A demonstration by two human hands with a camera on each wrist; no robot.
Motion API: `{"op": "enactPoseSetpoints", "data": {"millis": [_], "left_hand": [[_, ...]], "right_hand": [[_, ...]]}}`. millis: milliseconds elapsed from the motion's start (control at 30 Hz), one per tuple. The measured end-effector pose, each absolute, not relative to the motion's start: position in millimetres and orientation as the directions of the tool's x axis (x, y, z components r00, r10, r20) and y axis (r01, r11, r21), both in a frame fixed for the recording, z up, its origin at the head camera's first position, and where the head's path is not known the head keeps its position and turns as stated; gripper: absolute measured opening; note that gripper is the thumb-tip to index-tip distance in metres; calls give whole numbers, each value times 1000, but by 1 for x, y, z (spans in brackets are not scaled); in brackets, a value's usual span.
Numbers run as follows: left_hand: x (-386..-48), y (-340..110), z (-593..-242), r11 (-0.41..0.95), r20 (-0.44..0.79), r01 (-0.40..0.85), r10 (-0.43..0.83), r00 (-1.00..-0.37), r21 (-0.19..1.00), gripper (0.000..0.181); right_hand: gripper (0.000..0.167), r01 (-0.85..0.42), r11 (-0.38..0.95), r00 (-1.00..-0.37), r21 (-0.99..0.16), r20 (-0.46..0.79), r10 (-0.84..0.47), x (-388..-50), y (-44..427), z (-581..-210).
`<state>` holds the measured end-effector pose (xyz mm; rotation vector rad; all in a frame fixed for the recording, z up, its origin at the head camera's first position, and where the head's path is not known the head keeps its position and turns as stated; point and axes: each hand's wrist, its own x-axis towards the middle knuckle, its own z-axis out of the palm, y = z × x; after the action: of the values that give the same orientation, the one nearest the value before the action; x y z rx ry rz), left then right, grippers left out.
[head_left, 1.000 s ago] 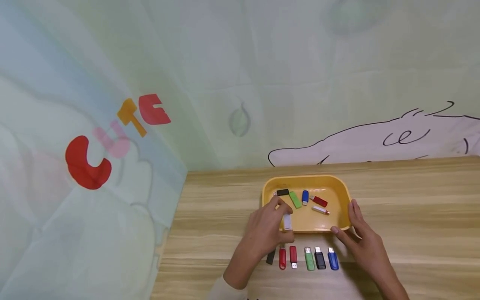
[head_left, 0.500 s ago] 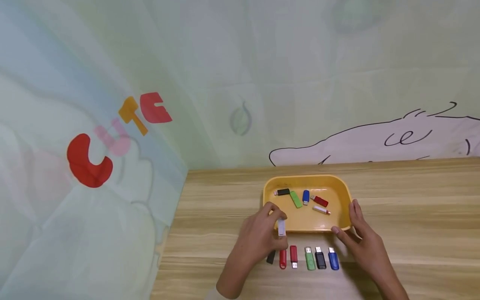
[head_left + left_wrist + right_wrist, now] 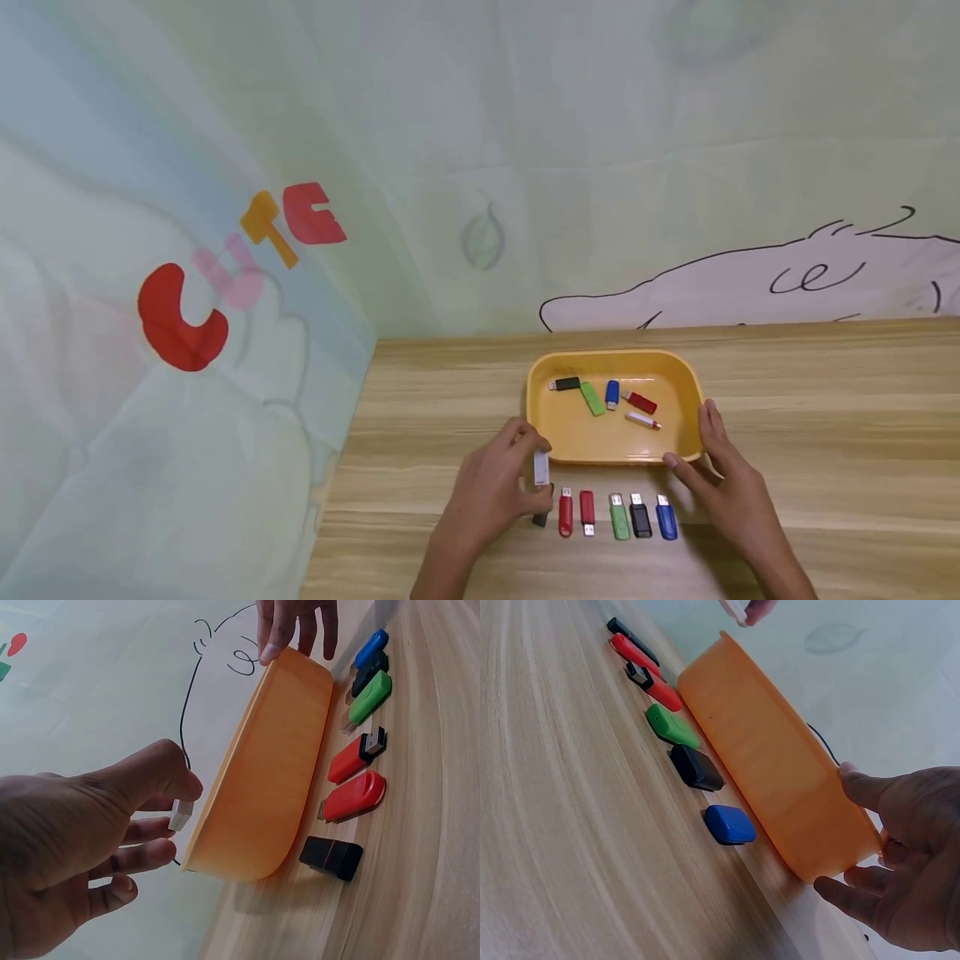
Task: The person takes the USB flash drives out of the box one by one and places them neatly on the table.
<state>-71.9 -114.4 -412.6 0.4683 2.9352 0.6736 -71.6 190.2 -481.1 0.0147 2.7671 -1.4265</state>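
My left hand (image 3: 491, 483) pinches a white USB stick (image 3: 542, 468) between thumb and fingers. It hovers off the front left corner of a yellow plastic tray (image 3: 262, 765), raised above the table. A black USB stick (image 3: 331, 857) lies below, partly hidden by that hand in the head view. My right hand (image 3: 731, 483) holds the tray's front right corner, thumb at the rim and fingers against the side. Inside the tray lie a black stick (image 3: 565, 384), a green stick (image 3: 592, 398), a blue stick (image 3: 612, 393), a dark red stick (image 3: 641, 402) and a white-and-red stick (image 3: 642, 420).
In front of the tray a row of USB sticks lies on the wooden table (image 3: 435, 400): two red ones (image 3: 566, 515), a green one (image 3: 619, 518), a black one (image 3: 641, 517) and a blue one (image 3: 667, 518). A printed cloth (image 3: 420, 250) hangs behind.
My left hand has moved left and toward me with the white USB stick, from over the tray's front left part to outside its corner. The right hand keeps its place on the tray.
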Motion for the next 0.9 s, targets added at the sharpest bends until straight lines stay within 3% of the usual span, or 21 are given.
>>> {"op": "enactPoseSetpoints", "data": {"millis": [667, 900], "left_hand": [[-52, -131, -418, 827, 29, 329, 356, -934, 457, 45], [-44, -133, -421, 818, -8, 316, 364, -931, 480, 46]], "right_hand": [[89, 6, 560, -1000, -829, -16, -13, -71, 193, -481], [91, 19, 549, -999, -835, -34, -16, -71, 192, -481]]}}
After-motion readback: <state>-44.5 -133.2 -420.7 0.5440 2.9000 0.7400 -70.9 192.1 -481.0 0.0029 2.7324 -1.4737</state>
